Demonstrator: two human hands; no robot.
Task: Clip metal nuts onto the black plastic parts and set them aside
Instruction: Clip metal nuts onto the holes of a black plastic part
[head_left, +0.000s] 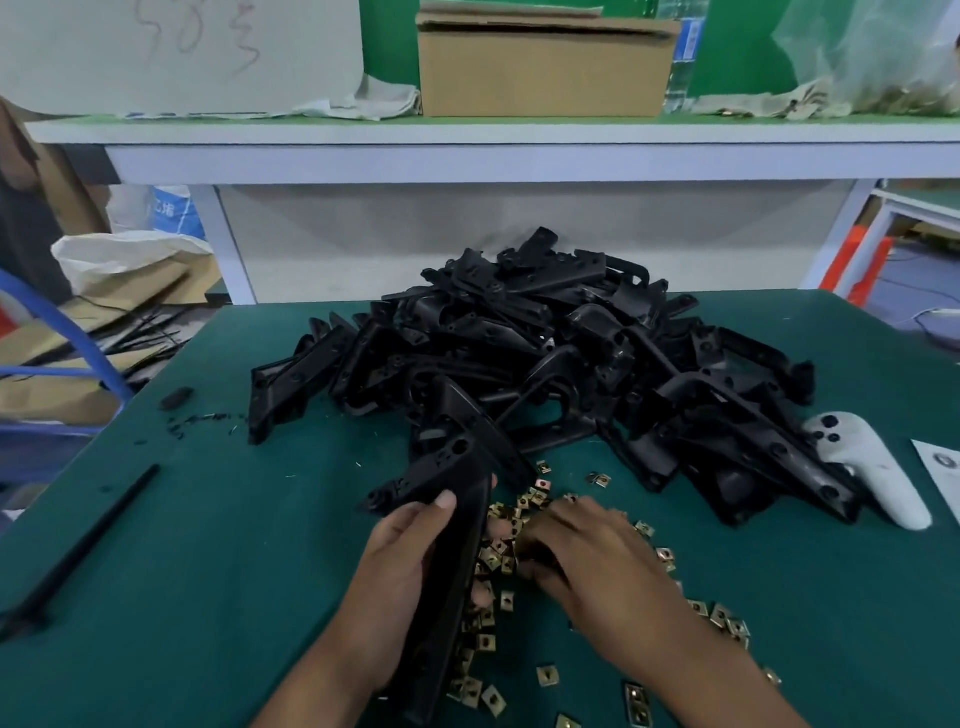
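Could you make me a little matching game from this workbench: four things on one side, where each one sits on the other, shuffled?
Things:
1. brown cardboard box
2. white plastic handheld controller
3. long black plastic part
4. small brass-coloured metal clip nuts

Places:
A. scattered on the green mat near the hands
B. gripped in the left hand
C. on the upper shelf
D. right of the black pile

Pairs: 1-C, 2-D, 3-B, 4-A

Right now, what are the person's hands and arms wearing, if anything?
Nothing shows on either one. The left hand and right hand are bare, with no gloves, rings or watch in view. Both forearms are bare to the frame's bottom edge; no sleeves appear.
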